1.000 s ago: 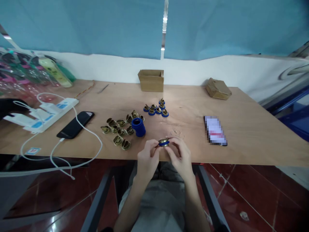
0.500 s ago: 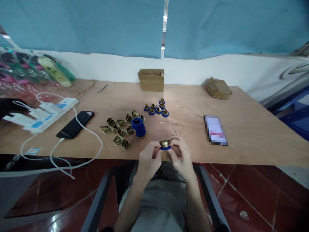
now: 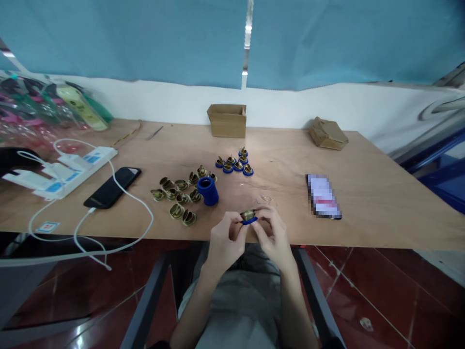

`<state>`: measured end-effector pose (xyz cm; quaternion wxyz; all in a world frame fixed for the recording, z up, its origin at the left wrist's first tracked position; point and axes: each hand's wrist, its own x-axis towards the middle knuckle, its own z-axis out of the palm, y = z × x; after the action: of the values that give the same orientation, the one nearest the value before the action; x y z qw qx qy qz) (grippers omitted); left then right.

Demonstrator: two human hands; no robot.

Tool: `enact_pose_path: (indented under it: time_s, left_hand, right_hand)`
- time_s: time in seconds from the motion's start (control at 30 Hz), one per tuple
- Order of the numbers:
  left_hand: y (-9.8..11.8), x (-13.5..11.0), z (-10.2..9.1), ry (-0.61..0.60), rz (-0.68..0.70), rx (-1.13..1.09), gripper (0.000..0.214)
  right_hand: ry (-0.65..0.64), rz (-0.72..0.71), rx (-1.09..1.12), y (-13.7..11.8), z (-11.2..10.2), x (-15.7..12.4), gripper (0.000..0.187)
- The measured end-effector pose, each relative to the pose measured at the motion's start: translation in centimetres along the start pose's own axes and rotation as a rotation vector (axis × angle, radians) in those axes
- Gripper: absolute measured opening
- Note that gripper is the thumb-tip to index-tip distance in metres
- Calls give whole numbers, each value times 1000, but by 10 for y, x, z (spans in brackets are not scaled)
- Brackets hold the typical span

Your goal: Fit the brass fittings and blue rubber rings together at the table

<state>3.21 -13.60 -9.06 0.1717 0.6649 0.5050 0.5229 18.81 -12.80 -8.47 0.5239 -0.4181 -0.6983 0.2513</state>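
Between my hands, above the table's front edge, is a brass-coloured round fitting (image 3: 248, 215) with a blue ring around its lower rim. My left hand (image 3: 227, 237) pinches its left side with thumb and fingers. On the opposite side, my right hand (image 3: 271, 235) grips it the same way. A stack of blue rings (image 3: 208, 192) stands on the table to the left. Beside it lie several brass fittings (image 3: 182, 198) with pale rims. Farther back is a group of brass fittings with blue rings (image 3: 238, 166).
Thin clear loops (image 3: 266, 199) lie just beyond my hands. A phone (image 3: 324, 196) is to the right, a black phone (image 3: 112, 187) and a white power strip (image 3: 78, 172) to the left. An open cardboard box (image 3: 227, 121) and a crumpled one (image 3: 329, 133) stand at the back.
The fitting has tilted slightly, its right side now higher, while both hands keep hold of it. Nothing on the table has moved.
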Motion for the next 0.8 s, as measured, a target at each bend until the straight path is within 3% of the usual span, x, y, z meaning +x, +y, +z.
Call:
enact_pose_path:
  time_s: [0.13, 0.27, 0.4, 0.63, 0.8]
  left_hand:
    - [2, -1, 2, -48, -40, -48, 13]
    - [3, -3, 4, -152, -138, -140, 16]
    - [5, -4, 5, -237, -198, -217, 14]
    - [3, -3, 6, -160, -159, -179, 13]
    - [0, -4, 7, -97, -88, -157, 11]
  right_hand:
    - [-2, 97, 56, 2, 1, -2, 9]
    - [-65, 316, 356, 6, -1, -4, 19]
    - [-126, 436, 594, 11, -7, -4, 28]
    - [12, 523, 735, 15, -5, -3, 29]
    - [78, 498, 723, 14, 0, -2, 33]
